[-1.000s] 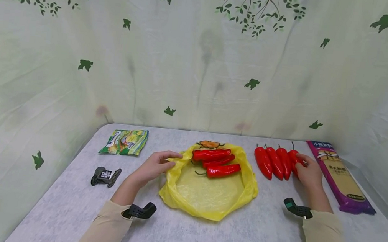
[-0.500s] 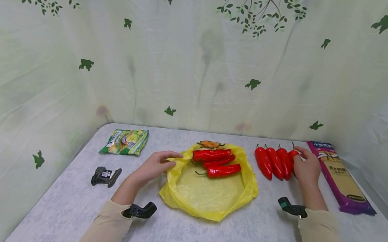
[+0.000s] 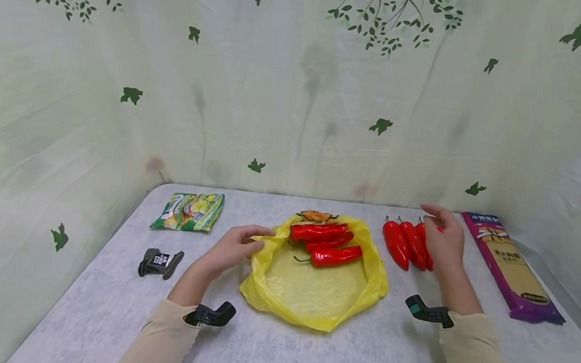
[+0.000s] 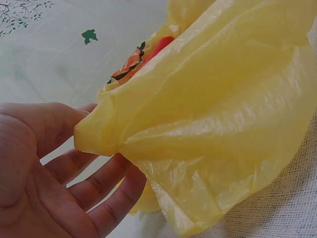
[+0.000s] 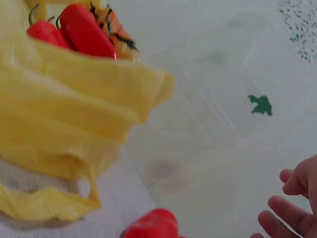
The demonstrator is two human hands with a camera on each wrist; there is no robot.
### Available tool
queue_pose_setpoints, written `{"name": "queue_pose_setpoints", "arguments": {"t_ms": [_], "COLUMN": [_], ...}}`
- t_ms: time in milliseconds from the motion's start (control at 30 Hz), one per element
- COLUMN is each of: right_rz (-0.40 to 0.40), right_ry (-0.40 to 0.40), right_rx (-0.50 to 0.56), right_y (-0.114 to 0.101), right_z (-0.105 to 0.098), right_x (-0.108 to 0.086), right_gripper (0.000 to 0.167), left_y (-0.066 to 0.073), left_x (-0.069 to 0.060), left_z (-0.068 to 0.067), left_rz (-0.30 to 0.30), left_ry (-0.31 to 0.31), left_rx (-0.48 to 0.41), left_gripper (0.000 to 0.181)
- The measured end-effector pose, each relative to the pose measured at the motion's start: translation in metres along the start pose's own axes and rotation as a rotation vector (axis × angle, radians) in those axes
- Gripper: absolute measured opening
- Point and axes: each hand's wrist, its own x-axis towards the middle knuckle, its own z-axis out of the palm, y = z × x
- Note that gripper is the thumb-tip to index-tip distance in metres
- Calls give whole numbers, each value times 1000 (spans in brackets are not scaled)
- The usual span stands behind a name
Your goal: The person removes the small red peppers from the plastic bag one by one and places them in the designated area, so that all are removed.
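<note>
A yellow plastic bag stands wide-mouthed in the middle of the table, with three red chili peppers inside. At its left rim my left hand pinches the plastic between thumb and fingers; the left wrist view shows this hand up close. Right of the bag lies a row of red chili peppers, its right end partly hidden by my right hand. That hand hovers over them, fingers loosely extended. In the right wrist view its fingers are spread, holding nothing visible, and a pepper shows below.
A long purple pack of noodles lies at the right edge of the table. At the far left are a green and yellow snack packet and a small black packet. A pale curtain printed with leaves hangs behind the table.
My right hand has let go of the rightmost pepper in the row and moved up and left over the peppers. The left hand has stayed at the bag's rim.
</note>
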Motion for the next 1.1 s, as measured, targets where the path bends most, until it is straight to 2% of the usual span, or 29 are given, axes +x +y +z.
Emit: {"name": "queue_pose_setpoints", "arguments": {"t_ms": [633,1100], "right_rz": [-200,-331], "right_ry": [-213,-359], "right_rx": [31,62], "right_y": [-27,-32], "right_z": [26,45], "right_x": [-36,-53], "right_gripper": [42,37], "left_y": [0,-2], "left_x": [-1,1], "left_z": [0,0], "left_rz": [-3,2], "left_ry": [9,-5], "left_rx": [6,-9], "left_gripper": [31,32]}}
